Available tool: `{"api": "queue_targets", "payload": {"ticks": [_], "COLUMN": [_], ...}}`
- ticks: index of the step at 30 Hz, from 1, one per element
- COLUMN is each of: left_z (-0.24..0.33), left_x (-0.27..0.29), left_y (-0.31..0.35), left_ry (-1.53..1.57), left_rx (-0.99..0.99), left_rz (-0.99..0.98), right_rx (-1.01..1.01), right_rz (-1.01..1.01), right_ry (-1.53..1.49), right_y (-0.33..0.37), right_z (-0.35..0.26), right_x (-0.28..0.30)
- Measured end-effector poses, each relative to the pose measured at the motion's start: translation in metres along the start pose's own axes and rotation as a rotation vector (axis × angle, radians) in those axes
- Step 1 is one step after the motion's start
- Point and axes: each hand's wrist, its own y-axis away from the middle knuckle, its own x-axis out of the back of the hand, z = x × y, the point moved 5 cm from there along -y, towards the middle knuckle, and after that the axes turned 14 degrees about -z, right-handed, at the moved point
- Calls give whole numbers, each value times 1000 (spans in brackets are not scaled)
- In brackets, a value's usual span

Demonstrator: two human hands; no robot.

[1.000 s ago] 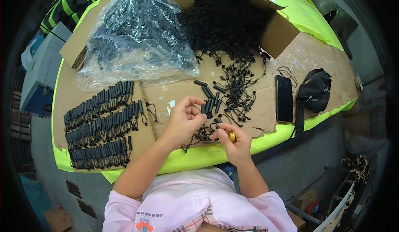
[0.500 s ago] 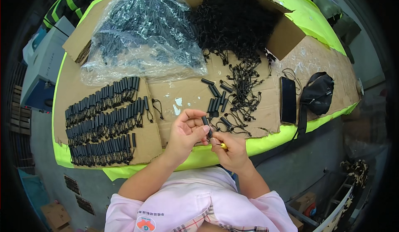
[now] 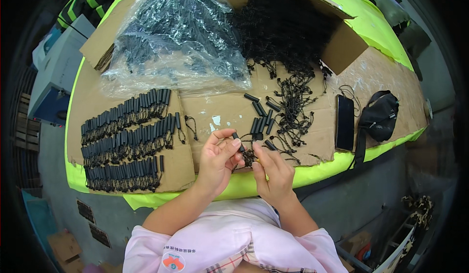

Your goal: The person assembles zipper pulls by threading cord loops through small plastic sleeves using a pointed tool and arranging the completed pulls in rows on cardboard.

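My left hand (image 3: 216,161) pinches a short black tube (image 3: 239,142) between thumb and fingers, above the front of the cardboard. Close beside it, my right hand (image 3: 274,174) is closed, with a bit of a small yellow-handled tool (image 3: 257,160) showing at its fingers; the tool's tip is hidden. Dark knotted cord (image 3: 249,156) shows between the two hands. Just beyond them lie several loose black tubes (image 3: 259,125) and a tangle of black cord loops (image 3: 295,107). To the left, tubes with cord loops (image 3: 129,136) lie in three rows.
A clear plastic bag (image 3: 171,43) of dark pieces fills the back left. Beside it a cardboard box (image 3: 344,48) holds a heap of black cords. A black phone (image 3: 345,122) and a black pouch (image 3: 380,116) lie at the right, near the yellow-green table cover (image 3: 317,171).
My right hand has shifted slightly up and its fingers now reach farther forward; less of the yellow handle shows. The left hand still holds the tube. The whole view has shifted slightly.
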Motion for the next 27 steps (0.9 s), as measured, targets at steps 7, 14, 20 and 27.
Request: {"api": "queue_targets", "payload": {"ticks": [7, 14, 20, 27], "left_z": [3, 5, 40, 98], "left_x": [-1, -3, 19, 57], "left_y": [5, 13, 27, 81], "left_ry": [-68, -423, -499, -1570], "left_rx": [-84, -314, -306, 156], "left_rz": [26, 20, 106, 333], "right_rx": [80, 26, -14, -239], "right_rz": [30, 26, -77, 123], "right_ry": [264, 216, 60, 222], "right_y": [4, -3, -5, -48], "right_z": [-14, -21, -16, 83], "right_x": [-2, -16, -10, 27]}}
